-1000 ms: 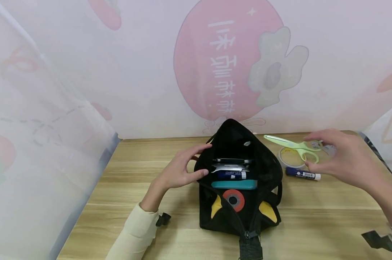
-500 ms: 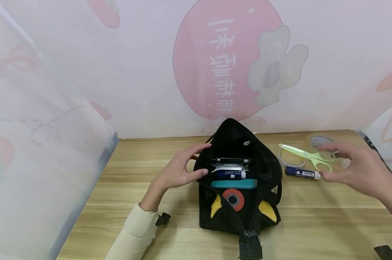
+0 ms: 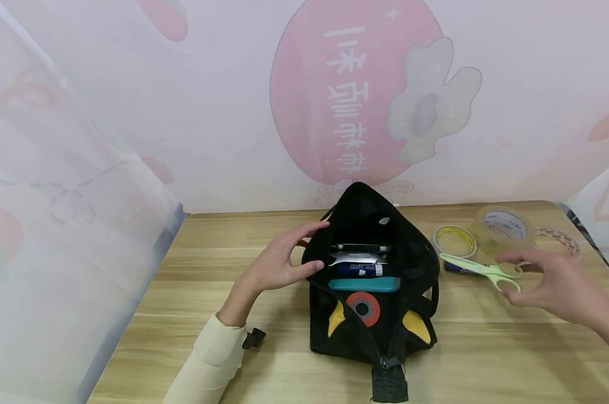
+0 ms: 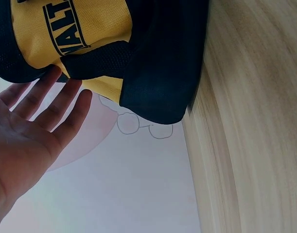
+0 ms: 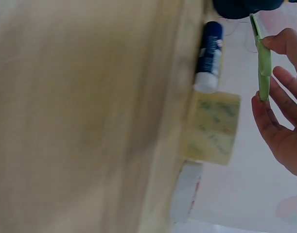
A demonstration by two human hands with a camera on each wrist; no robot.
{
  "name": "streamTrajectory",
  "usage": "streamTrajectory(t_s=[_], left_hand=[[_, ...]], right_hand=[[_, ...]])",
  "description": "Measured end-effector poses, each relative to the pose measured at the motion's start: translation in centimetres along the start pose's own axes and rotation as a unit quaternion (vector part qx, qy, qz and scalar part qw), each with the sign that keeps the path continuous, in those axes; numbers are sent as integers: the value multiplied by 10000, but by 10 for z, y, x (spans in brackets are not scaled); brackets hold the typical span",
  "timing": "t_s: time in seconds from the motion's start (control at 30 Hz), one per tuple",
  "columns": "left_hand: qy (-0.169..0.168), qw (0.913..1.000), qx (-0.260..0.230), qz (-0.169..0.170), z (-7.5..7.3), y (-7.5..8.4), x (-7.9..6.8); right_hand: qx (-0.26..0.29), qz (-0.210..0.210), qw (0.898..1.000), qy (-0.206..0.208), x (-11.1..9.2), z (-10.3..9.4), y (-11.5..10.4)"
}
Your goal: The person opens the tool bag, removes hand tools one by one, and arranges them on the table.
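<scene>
My right hand (image 3: 562,286) pinches the handles of light green scissors (image 3: 481,269), held above the table with the blades pointing left. They appear edge-on in the right wrist view, the green scissors (image 5: 264,68) between thumb and fingers. A black bag with yellow patches (image 3: 324,342) stands unzipped at the middle of the table. My left hand (image 3: 279,261) touches the left rim of its opening, fingers fairly straight; the left wrist view has the fingertips against the bag's yellow side (image 4: 97,22). Inside the bag lie a teal object (image 3: 365,285), a dark blue stick (image 3: 357,270) and a silvery tool (image 3: 357,258).
Right of the bag are a yellow-cored tape roll (image 3: 438,238), a wide clear tape roll (image 3: 506,224) and another roll (image 3: 562,238). A blue glue stick with a white cap (image 5: 209,58) lies near them, partly behind the scissors in the head view. A printed sheet (image 3: 223,112) hangs behind the table.
My right hand has moved right and toward the table's front with the scissors, uncovering the tape rolls. The left hand and the bag have stayed in place.
</scene>
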State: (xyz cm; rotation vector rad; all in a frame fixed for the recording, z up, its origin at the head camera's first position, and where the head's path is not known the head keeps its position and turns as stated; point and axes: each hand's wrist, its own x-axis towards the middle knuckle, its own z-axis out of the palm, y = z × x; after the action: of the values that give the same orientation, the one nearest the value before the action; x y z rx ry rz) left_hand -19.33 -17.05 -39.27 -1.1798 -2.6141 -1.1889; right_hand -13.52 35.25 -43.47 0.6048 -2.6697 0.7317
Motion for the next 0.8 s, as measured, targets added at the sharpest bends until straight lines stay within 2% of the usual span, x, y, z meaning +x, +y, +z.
streamTrajectory(t_s=[0.33,0.8], left_hand=[[25,10000,2,20,1,-1,-1],[21,10000,-22,18,0,1,0]], right_hand=[[143,-324,9984,-441,-13,19,19],[11,-76,9950,-1001,-9,21,35]])
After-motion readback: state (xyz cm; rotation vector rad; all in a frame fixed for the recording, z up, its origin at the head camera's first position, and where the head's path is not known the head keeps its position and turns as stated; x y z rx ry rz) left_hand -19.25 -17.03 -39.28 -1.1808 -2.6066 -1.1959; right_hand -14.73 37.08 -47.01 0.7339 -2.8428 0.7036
